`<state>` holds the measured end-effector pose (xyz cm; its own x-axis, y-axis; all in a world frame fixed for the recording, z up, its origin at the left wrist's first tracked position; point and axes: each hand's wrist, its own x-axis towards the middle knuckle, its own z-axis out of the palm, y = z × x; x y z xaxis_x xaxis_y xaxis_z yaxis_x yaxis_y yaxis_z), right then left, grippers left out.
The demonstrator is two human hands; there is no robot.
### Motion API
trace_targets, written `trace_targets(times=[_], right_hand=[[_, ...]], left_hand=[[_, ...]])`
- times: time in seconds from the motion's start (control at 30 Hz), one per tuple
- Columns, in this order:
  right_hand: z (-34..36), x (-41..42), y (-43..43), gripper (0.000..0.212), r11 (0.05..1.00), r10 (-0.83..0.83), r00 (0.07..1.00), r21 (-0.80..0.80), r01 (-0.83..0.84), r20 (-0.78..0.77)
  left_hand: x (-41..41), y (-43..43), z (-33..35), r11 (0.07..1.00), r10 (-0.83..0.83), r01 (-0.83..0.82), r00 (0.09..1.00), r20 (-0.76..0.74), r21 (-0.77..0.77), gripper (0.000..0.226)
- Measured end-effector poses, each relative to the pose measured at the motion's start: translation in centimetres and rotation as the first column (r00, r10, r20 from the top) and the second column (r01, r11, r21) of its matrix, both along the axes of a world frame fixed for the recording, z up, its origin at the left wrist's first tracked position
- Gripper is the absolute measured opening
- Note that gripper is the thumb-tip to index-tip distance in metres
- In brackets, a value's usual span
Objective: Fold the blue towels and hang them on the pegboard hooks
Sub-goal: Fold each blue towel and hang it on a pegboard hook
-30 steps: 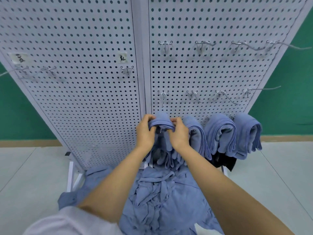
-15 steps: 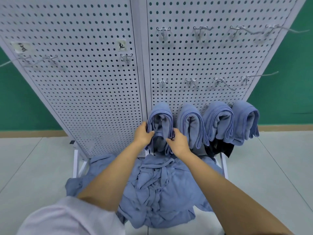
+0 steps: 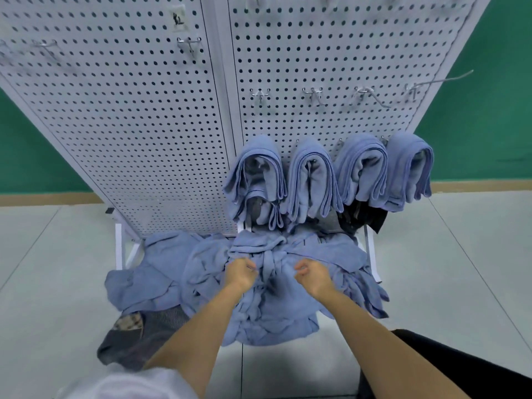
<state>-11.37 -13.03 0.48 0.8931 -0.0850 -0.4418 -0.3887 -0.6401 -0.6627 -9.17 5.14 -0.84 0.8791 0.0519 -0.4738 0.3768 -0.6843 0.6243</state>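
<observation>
Several folded blue towels hang side by side on the lowest hooks of the white pegboard (image 3: 144, 125); the leftmost one (image 3: 256, 156) hangs free of both hands. Below them a heap of loose blue towels (image 3: 270, 318) lies at the foot of the board. My left hand (image 3: 240, 273) and my right hand (image 3: 312, 273) hover just over the middle of the heap, a short gap apart. Their fingers are loosely curled and nothing shows inside them. A twisted strand of towel runs between the two hands.
A row of bare metal hooks (image 3: 260, 95) sits above the hung towels, and a single hook (image 3: 190, 44) higher left. A dark grey cloth (image 3: 135, 338) lies at the heap's left, a black cloth (image 3: 362, 217) under the right towels. White frame legs (image 3: 119, 246) flank the heap.
Both hands have let go of the leftmost hung towel and dropped to the loose heap. The view has tilted downward.
</observation>
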Motion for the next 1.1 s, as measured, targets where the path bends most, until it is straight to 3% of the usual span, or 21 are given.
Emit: trace_targets(times=[0.17, 0.33, 0.5, 0.63, 0.67, 0.73, 0.9, 0.97, 1.1], right_hand=[[-3.1, 3.1, 1.1, 0.025, 0.999, -0.039, 0.999, 0.029, 0.04, -0.029], [-4.7, 7.5, 1.6, 0.027, 0.996, -0.085, 0.996, 0.008, 0.085, 0.022], [-6.5, 10.3, 2.8, 0.022, 1.0, -0.018, 1.0, -0.002, 0.018, 0.004], [-7.0, 10.2, 3.3, 0.011, 1.0, 0.027, 0.999, -0.007, -0.027, -0.042], [-7.1, 10.0, 3.3, 0.018, 0.999, 0.04, 0.998, -0.017, -0.041, -0.04], [-7.1, 9.1, 3.3, 0.033, 0.995, 0.092, 0.996, -0.024, -0.092, -0.02], [-4.0, 5.8, 2.9, 0.017, 0.971, 0.235, 0.961, 0.005, -0.238, 0.143], [-1.5, 4.9, 2.7, 0.018, 0.971, 0.21, 0.944, 0.061, -0.232, 0.254], [4.8, 3.4, 2.9, 0.018, 0.936, 0.107, 0.954, 0.295, -0.191, 0.28]], left_hand=[[2.7, -0.2, -3.0, 0.997, -0.049, 0.047, 0.998, 0.038, 0.063, 0.02], [6.7, -0.1, -4.5, 0.961, -0.179, 0.127, 0.962, 0.205, 0.247, 0.03], [8.6, 0.1, -6.2, 0.849, -0.372, 0.297, 0.923, 0.094, 0.438, 0.038], [8.2, 0.0, -6.6, 0.801, -0.398, 0.307, 0.914, 0.075, 0.515, 0.029], [7.9, 0.1, -6.4, 0.801, -0.396, 0.299, 0.914, 0.085, 0.518, 0.025], [7.2, 0.4, -6.0, 0.815, -0.401, 0.298, 0.909, 0.112, 0.497, 0.023], [5.2, 1.9, -3.3, 0.863, -0.465, 0.379, 0.854, 0.232, 0.333, 0.01], [4.1, 2.1, -1.2, 0.856, -0.504, 0.443, 0.83, 0.239, 0.265, 0.008], [2.0, 1.6, 3.9, 0.895, -0.434, 0.446, 0.878, 0.201, -0.019, 0.007]])
